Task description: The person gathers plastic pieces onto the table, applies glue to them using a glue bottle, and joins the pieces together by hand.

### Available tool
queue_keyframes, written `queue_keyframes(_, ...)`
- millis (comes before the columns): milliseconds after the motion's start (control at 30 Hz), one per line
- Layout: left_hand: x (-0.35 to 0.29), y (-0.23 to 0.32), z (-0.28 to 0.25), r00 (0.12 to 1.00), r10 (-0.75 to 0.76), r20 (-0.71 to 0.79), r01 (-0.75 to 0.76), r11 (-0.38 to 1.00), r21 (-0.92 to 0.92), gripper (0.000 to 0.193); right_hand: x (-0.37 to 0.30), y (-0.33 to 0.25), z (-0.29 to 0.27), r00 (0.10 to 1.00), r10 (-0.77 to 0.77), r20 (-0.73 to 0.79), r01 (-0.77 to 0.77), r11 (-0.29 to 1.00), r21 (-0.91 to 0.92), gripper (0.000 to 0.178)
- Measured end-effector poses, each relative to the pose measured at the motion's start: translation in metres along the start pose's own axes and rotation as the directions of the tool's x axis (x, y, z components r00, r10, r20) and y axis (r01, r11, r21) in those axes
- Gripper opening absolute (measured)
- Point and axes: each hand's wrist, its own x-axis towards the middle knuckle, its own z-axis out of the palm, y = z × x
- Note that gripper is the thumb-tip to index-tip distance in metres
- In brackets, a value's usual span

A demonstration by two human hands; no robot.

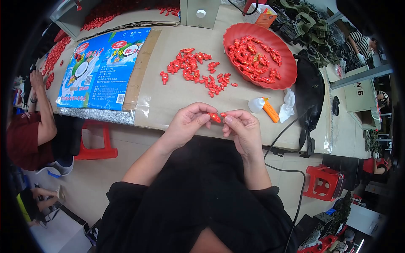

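Observation:
Above the table's near edge, my left hand (185, 126) pinches a small red plastic figure (215, 118) between thumb and fingertips. Just beside it, my right hand (245, 130) pinches a tiny red piece (223, 114); a narrow gap seems to separate the two. Beyond my hands lies a loose cluster of similar red figures (187, 65), with smaller red pieces (214, 87) at its near right. A scalloped red bowl (289, 55) at the far right holds many more figures. To the right of my hands lie an orange bottle (271, 111), a white rounded piece (255, 105) and a crumpled white tissue (287, 106).
A blue printed carton sheet (107, 67) covers the table's left part. Along the right edge rest a black bag (311, 101) and a dark cable (280, 168). A grey metal post (199, 13) stands at the back. One person (29, 135) sits at left, near a red stool (99, 145).

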Motion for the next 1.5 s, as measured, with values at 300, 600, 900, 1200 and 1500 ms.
queue_keyframes(300, 0.000, -0.001, -0.001, 1.000, 0.024, 0.012, -0.025, 0.997, 0.068, 0.016, -0.002, 0.006, 0.000, 0.985, -0.171, 0.029, 0.172, 0.945, -0.276, 0.009)
queue_keyframes(600, 0.000, -0.003, -0.002, 0.999, 0.047, 0.026, -0.048, 0.997, 0.066, 0.017, -0.003, 0.003, 0.006, 0.961, -0.267, 0.064, 0.265, 0.839, -0.476, 0.008)
queue_keyframes(900, -0.003, 0.001, 0.003, 0.994, 0.107, 0.009, -0.108, 0.980, 0.165, 0.019, -0.006, 0.002, 0.012, 0.962, -0.271, 0.047, 0.250, 0.793, -0.555, 0.008)
queue_keyframes(1200, -0.003, -0.003, 0.007, 0.985, 0.171, -0.031, -0.164, 0.971, 0.173, 0.024, -0.005, 0.008, 0.013, 0.946, -0.325, -0.006, 0.249, 0.737, -0.628, 0.008)
queue_keyframes(1500, -0.003, -0.005, 0.005, 0.989, 0.145, -0.039, -0.132, 0.965, 0.225, 0.023, -0.002, 0.011, 0.015, 0.949, -0.315, 0.008, 0.269, 0.794, -0.546, 0.005)
